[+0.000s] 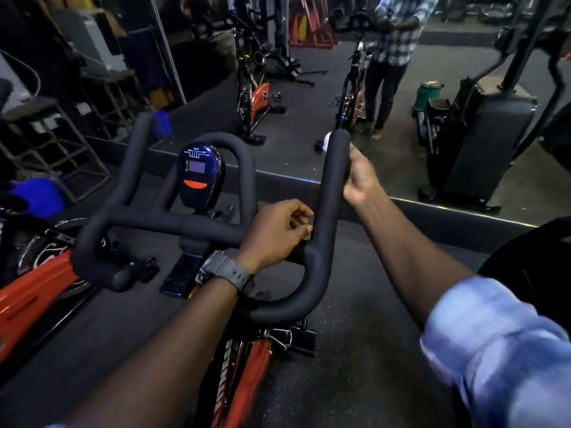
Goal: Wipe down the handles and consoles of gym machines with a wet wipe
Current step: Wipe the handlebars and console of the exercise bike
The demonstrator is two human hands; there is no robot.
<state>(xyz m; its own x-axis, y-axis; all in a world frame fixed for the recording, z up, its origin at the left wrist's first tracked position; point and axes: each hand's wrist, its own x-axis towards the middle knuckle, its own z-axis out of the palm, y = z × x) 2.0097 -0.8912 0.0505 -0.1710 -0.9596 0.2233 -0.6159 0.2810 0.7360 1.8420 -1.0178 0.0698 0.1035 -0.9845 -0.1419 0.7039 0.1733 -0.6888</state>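
Handlebar (197, 222), black foam, fills mid-frame; two horns run toward 12 o'clock, an inner loop sits between them. No wipe seen for certain; a small pale bit at the L fingertips, can't tell what.

L hand (275, 234) at center, on the crossbar where it meets the R horn, fingers curled round the bar, thumb tip against the horn. Grey watch (225, 268) on that wrist.

R hand (360, 177) at approx 1 o'clock of the L hand, up near the tip of the R horn, fingers wrapped on its outer side. Blurred; whether it holds anything besides the horn, can't tell. Rolled light-blue sleeve (500, 344) at 4 o'clock.

Console (200, 177) inside the loop, at 10 o'clock from the L hand: small grey screen, red button beneath, glossy dark shell.

Red bike frame (247, 375) below the bar at 6 o'clock. Dark floor (355, 350) around. Mirror (309, 97) at 12 o'clock shows other bikes and a standing person in a checked shirt.
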